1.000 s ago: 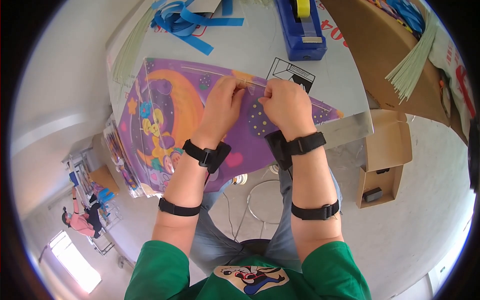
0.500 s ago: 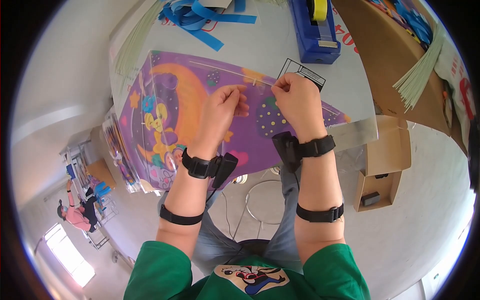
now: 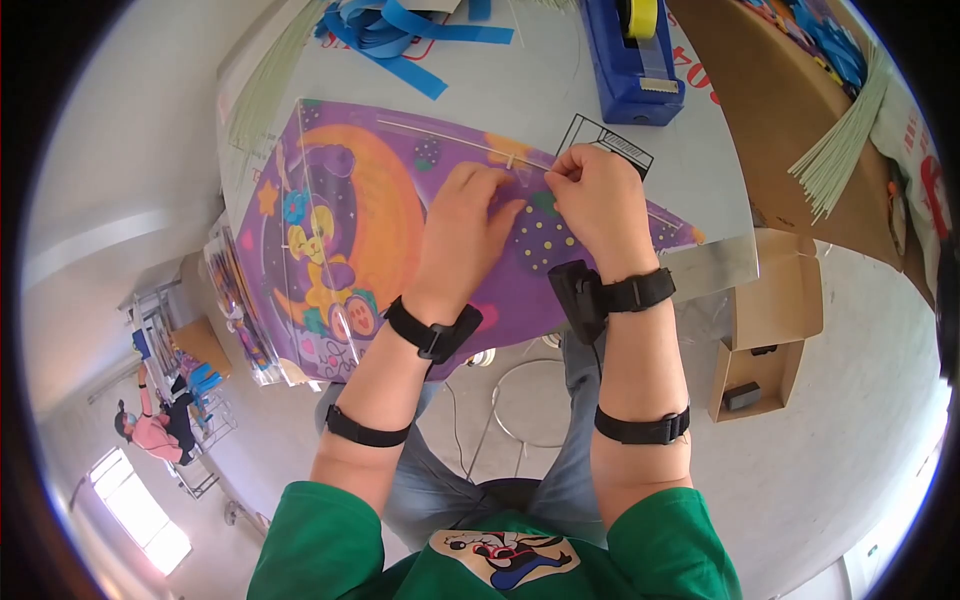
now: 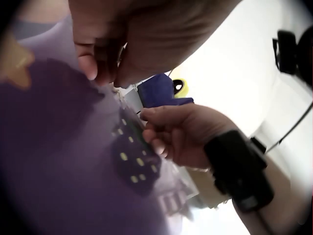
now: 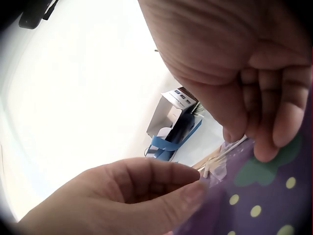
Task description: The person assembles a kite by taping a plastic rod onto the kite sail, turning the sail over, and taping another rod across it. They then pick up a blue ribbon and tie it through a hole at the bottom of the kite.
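A purple kite, printed with an orange moon, a yellow cartoon bunny and dotted shapes, lies over the table's near side. Along its far edge runs a thin pale rod, with a short crosspiece on it. My right hand pinches the rod and kite edge between thumb and fingers, to the right of the crosspiece. Just left of that, my left hand hovers over the kite, thumb and fingers apart, holding nothing. In the right wrist view its fingertips are close to the crosspiece and clear tape.
Beyond the kite sits a blue tape dispenser; blue ribbon lies at the back left. Bundled pale sticks lean by cardboard at right. An open cardboard box is lower right. Another person is far off at left.
My left hand drew back from the kite's edge, then moved right and up towards it with fingers spreading. The right hand keeps its pinch. The view shifted slightly.
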Demonstrator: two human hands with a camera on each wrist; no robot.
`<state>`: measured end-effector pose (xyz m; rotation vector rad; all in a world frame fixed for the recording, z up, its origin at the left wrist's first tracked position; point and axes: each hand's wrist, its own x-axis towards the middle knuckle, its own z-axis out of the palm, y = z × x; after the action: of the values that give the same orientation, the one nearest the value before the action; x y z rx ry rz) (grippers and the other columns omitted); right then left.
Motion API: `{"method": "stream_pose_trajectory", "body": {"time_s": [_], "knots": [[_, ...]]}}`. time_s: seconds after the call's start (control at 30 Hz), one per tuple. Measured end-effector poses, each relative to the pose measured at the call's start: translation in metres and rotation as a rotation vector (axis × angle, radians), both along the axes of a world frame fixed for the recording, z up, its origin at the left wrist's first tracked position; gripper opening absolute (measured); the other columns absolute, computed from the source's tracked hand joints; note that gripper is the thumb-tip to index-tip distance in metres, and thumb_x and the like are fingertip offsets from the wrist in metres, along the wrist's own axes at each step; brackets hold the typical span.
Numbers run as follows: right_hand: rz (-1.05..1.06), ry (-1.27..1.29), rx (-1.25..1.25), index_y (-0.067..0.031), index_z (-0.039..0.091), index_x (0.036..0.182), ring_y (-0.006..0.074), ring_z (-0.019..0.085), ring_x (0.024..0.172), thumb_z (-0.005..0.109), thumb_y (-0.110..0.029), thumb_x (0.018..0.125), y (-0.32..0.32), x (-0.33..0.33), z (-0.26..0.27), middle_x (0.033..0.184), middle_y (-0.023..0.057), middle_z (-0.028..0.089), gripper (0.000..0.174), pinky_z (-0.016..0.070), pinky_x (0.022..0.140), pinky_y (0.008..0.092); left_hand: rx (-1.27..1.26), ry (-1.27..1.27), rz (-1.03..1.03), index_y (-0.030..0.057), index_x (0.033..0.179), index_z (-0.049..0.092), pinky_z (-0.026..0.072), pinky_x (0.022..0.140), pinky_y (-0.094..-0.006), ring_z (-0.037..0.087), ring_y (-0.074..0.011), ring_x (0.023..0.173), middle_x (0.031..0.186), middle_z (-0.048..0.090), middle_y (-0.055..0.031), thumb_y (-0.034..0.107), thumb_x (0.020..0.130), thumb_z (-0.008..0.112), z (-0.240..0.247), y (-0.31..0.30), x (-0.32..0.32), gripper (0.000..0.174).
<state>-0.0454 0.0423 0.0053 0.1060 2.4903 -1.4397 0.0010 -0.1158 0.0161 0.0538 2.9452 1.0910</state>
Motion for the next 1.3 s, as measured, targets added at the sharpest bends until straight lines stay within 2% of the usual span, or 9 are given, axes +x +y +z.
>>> {"method": "stream_pose_trajectory", "body": {"time_s": [0.07, 0.17, 0.23, 0.57, 0.67, 0.73, 0.97, 1.03, 1.3], "knots": [[0.002, 0.016, 0.003, -0.0018, 0.066, 0.078, 0.036, 0.063, 0.077, 0.065, -0.009, 0.077, 0.0, 0.001, 0.0, 0.077, 0.0164, 0.066, 0.007, 0.0493, 0.067, 0.0425, -0.045, 0.06, -0.049, 0.0029, 0.1, 0.06, 0.0497, 0.071, -0.0379, 0.06, -0.0313, 0.086, 0.095, 0.059, -0.0121, 0.007, 0.076, 0.072, -0.004, 0.005, -0.005, 0.026], [-0.003, 0.0, -0.005, -0.0017, 0.066, 0.079, 0.0361, 0.063, 0.077, 0.065, -0.009, 0.077, 0.0, -0.001, 0.0, 0.077, 0.0166, 0.066, 0.007, 0.0492, 0.068, 0.0426, -0.093, 0.191, -0.09, 0.0025, 0.095, 0.06, 0.0507, 0.069, -0.0353, 0.062, -0.0283, 0.081, 0.088, 0.06, -0.0104, 0.002, 0.074, 0.073, -0.011, 0.008, -0.014, 0.024], [0.007, 0.059, 0.025, 0.0011, 0.066, 0.082, 0.0202, 0.064, 0.06, 0.067, -0.005, 0.079, 0.0, 0.0, -0.002, 0.069, 0.0104, 0.066, 0.007, 0.0481, 0.059, 0.0315, -0.146, 0.22, -0.114, 0.0033, 0.094, 0.061, 0.0504, 0.069, -0.0375, 0.062, -0.0301, 0.081, 0.087, 0.061, -0.0105, 0.002, 0.074, 0.072, -0.012, 0.008, -0.015, 0.023], [0.005, 0.059, 0.002, 0.0012, 0.066, 0.081, 0.02, 0.064, 0.058, 0.066, -0.006, 0.08, 0.001, 0.0, -0.003, 0.068, 0.0108, 0.066, 0.007, 0.0479, 0.058, 0.0312, -0.247, 0.305, -0.2, 0.003, 0.086, 0.055, 0.0497, 0.068, -0.0401, 0.058, -0.03, 0.081, 0.086, 0.055, -0.0102, 0.007, 0.079, 0.067, -0.014, 0.005, -0.017, 0.014], [0.007, 0.061, 0.005, 0.0012, 0.065, 0.081, 0.02, 0.064, 0.058, 0.066, -0.006, 0.08, 0.001, 0.0, -0.001, 0.067, 0.0109, 0.065, 0.007, 0.048, 0.058, 0.0312, -0.26, 0.307, -0.193, 0.0026, 0.087, 0.06, 0.0497, 0.067, -0.039, 0.06, -0.031, 0.077, 0.083, 0.06, -0.0105, 0.001, 0.075, 0.069, -0.016, 0.003, -0.019, 0.014], [0.002, 0.016, -0.025, -0.001, 0.066, 0.079, 0.0366, 0.063, 0.079, 0.064, -0.009, 0.078, 0.001, -0.001, 0.0, 0.077, 0.0176, 0.066, 0.009, 0.0493, 0.069, 0.0429, -0.227, 0.304, -0.175, 0.0019, 0.087, 0.06, 0.0499, 0.064, -0.0382, 0.061, -0.0312, 0.074, 0.082, 0.06, -0.0115, 0.0, 0.076, 0.068, -0.019, 0.001, -0.02, 0.013], [0.005, 0.015, -0.01, -0.0018, 0.066, 0.079, 0.0363, 0.063, 0.08, 0.062, -0.009, 0.077, 0.0, 0.0, 0.001, 0.079, 0.0169, 0.066, 0.009, 0.0496, 0.069, 0.0429, -0.076, 0.21, -0.148, 0.0014, 0.089, 0.061, 0.0496, 0.058, -0.0347, 0.061, -0.0294, 0.07, 0.081, 0.06, -0.0132, 0.001, 0.079, 0.067, -0.021, -0.006, -0.025, 0.012], [0.018, 0.064, 0.048, 0.0005, 0.066, 0.082, 0.0235, 0.064, 0.061, 0.067, -0.008, 0.08, 0.0, 0.0, -0.001, 0.069, 0.0117, 0.066, 0.009, 0.0483, 0.06, 0.0326, -0.066, 0.182, -0.169, 0.0017, 0.089, 0.06, 0.0487, 0.058, -0.0357, 0.06, -0.0298, 0.069, 0.08, 0.059, -0.013, 0.001, 0.08, 0.067, -0.021, -0.009, -0.027, 0.012], [0.019, 0.077, 0.074, -0.0009, 0.067, 0.083, 0.027, 0.064, 0.066, 0.068, -0.01, 0.078, 0.0, 0.0, 0.001, 0.072, 0.0123, 0.067, 0.01, 0.049, 0.063, 0.0346, -0.075, 0.117, -0.184, -0.0005, 0.082, 0.057, 0.0495, 0.065, -0.042, 0.061, -0.0357, 0.077, 0.082, 0.06, -0.0166, 0.005, 0.078, 0.068, -0.013, -0.013, -0.037, 0.013]]}}
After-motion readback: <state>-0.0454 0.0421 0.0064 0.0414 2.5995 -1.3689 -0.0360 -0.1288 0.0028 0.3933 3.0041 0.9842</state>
